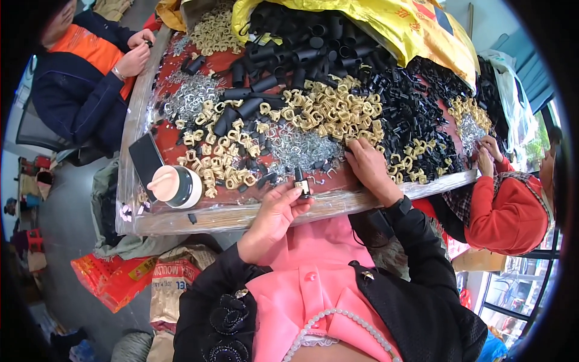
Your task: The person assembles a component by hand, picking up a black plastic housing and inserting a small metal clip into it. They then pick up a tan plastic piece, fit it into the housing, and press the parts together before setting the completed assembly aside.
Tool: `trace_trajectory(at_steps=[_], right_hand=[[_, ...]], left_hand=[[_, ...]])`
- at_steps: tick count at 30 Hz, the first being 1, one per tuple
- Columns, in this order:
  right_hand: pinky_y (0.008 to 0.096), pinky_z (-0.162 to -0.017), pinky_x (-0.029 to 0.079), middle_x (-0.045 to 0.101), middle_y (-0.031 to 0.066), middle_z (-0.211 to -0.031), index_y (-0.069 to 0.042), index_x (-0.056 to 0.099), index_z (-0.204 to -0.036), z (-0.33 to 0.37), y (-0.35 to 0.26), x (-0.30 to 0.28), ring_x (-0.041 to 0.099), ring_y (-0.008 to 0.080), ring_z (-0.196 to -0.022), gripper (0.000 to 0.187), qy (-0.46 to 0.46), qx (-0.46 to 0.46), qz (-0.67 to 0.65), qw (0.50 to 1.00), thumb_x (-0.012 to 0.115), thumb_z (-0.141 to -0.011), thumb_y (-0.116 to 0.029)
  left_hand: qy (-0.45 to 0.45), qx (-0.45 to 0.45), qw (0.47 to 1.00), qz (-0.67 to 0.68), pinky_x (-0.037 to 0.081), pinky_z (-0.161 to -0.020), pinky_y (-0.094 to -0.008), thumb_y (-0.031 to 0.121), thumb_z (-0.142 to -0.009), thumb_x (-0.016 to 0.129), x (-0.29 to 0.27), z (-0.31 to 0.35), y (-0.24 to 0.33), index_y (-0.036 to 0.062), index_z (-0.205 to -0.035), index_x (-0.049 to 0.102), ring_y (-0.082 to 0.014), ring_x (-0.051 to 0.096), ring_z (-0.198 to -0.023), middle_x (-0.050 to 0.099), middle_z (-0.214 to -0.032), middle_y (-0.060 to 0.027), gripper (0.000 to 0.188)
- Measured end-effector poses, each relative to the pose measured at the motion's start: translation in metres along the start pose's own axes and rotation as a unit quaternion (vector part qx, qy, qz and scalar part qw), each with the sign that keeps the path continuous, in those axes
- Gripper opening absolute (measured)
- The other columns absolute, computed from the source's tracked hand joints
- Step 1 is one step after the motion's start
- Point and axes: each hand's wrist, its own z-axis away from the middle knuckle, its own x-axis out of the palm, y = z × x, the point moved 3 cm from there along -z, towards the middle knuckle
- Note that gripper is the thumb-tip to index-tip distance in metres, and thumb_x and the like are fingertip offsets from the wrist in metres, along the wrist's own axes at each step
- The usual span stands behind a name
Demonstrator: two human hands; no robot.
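My left hand point(278, 208) pinches a small black part with a pale gold piece in it point(301, 183) upright between thumb and fingers, over the table's near edge. To its right my right hand point(369, 168) rests at the lower rim of a heap of gold ring-like pieces point(332, 108). Its fingers are curled together with the tips down among the pieces; whether they grip one is hidden. Between the hands and farther in lies a pile of small silver wire clips point(298, 146). More gold pieces point(223, 157) are scattered left of these clips.
A white jar point(184, 188) and a dark phone-like slab point(145, 158) stand at the table's left corner. Black tubes point(313, 42) and small black parts point(404, 114) heap behind. A yellow bag point(386, 24) drapes over the far side. Co-workers sit left and right.
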Motion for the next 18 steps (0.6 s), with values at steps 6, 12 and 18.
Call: trace_trajectory(at_steps=[6, 12, 18], right_hand=[[0.0332, -0.051, 0.042, 0.051, 0.0101, -0.069, -0.005, 0.051, -0.086, -0.003, 0.009, -0.007, 0.053, 0.0262, -0.059, 0.016, 0.017, 0.013, -0.075, 0.997, 0.057, -0.076, -0.016], [0.0216, -0.048, 0.036, 0.05, -0.001, -0.06, -0.003, 0.054, -0.078, 0.009, -0.025, -0.018, 0.046, 0.0084, -0.053, 0.016, -0.1, 0.145, -0.536, 0.826, 0.053, -0.083, -0.018], [0.0185, -0.047, 0.033, 0.047, -0.005, -0.062, -0.002, 0.053, -0.078, 0.018, -0.068, -0.021, 0.039, 0.0017, -0.055, 0.018, -0.184, 0.083, -0.636, 0.745, 0.049, -0.086, -0.018]], left_hand=[[0.006, -0.002, 1.0, -0.006, 0.05, -0.069, -0.0254, 0.01, -0.083, 0.051, 0.001, 0.0, 0.001, -0.001, -0.102, 0.05, -0.0175, 0.059, -0.079, 0.058, -0.094, -0.012, 0.023], [0.022, 0.025, 0.999, -0.03, 0.049, -0.069, -0.0248, 0.009, -0.082, 0.052, 0.004, 0.001, 0.0, -0.0004, -0.101, 0.051, -0.0167, 0.059, -0.08, 0.058, -0.093, -0.0102, 0.021], [0.03, 0.061, 0.996, -0.062, 0.049, -0.07, -0.0244, 0.008, -0.081, 0.055, 0.019, -0.004, 0.008, 0.0003, -0.1, 0.052, -0.0148, 0.059, -0.082, 0.059, -0.093, -0.0073, 0.02]])
